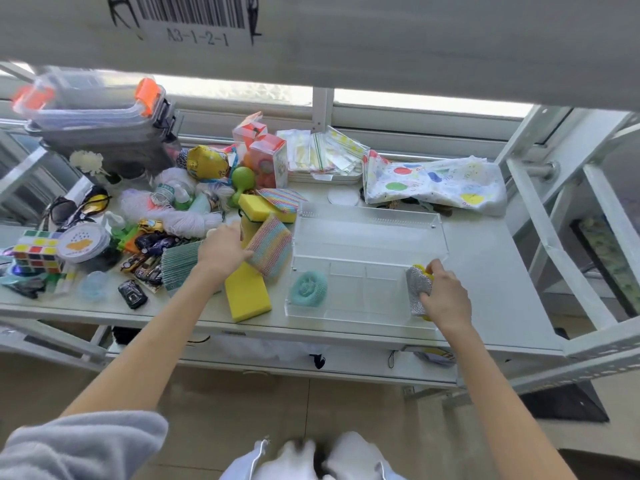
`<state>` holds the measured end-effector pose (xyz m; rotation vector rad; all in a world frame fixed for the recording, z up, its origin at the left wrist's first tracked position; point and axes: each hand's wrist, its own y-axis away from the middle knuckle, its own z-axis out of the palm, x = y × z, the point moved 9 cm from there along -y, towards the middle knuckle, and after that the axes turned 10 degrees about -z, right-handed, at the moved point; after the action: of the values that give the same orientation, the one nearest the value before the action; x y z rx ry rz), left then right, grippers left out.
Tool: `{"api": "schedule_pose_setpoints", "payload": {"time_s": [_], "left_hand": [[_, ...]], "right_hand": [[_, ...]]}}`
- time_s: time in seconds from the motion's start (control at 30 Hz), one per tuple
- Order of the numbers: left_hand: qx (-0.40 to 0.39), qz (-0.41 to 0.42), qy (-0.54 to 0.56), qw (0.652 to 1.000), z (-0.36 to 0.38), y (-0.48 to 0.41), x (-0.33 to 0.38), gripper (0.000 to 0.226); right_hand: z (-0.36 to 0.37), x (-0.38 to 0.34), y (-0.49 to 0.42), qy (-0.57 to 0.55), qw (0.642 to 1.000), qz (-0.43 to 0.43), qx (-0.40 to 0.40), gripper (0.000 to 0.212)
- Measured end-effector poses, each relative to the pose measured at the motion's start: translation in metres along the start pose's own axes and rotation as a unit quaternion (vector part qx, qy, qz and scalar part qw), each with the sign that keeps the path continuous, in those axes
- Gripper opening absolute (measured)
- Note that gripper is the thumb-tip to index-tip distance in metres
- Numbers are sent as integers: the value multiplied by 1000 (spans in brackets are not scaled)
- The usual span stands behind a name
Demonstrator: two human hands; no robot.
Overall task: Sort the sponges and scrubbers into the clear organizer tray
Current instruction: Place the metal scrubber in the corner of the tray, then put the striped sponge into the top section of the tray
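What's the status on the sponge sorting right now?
Right hand setting silver scrubber into tray. Left hand on rainbow scrubber. Teal scrubber already in.

My right hand [446, 296] presses a silver-and-yellow scrubber sponge [417, 289] into the clear acrylic organizer tray [367, 233]; my left hand [223, 251] grips a rainbow-striped mesh scrubber [272, 249].

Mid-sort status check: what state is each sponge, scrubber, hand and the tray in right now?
Clear organizer tray: open, mostly empty.
Teal mesh scrubber: in left front compartment.
Silver-and-yellow sponge: held at right compartment.
Rainbow striped scrubber: outside, under left hand.
Yellow rectangular sponge: on table.
Right hand: gripping.
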<state>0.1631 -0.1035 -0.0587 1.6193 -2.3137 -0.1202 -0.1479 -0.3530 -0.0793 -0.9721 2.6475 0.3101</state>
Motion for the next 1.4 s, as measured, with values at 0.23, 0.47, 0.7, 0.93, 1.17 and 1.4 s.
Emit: {"api": "schedule_pose_setpoints", "payload": {"time_s": [0.23,0.47,0.7,0.93,1.17,1.4], "left_hand": [[-60,-17,-52,997,18,-8,6,51],[-77,7,-14,997,23,-7,18,39],[-73,37,86,993,-5,6,3,31],[-104,125,192,968,-22,42,8,18],[-111,162,218,956,-47,60,18,12],[-130,195,178,956,-56,46,61,30]], "right_hand": [[-27,-11,7,119,993,-6,10,58],[-36,-62,8,117,988,-98,39,35],[-9,-104,9,77,985,-154,-20,32],[2,-149,3,10,979,-198,-52,45],[-8,-213,-11,-128,951,-270,-84,69],[-23,-201,-35,-210,940,-244,-110,38]]}}
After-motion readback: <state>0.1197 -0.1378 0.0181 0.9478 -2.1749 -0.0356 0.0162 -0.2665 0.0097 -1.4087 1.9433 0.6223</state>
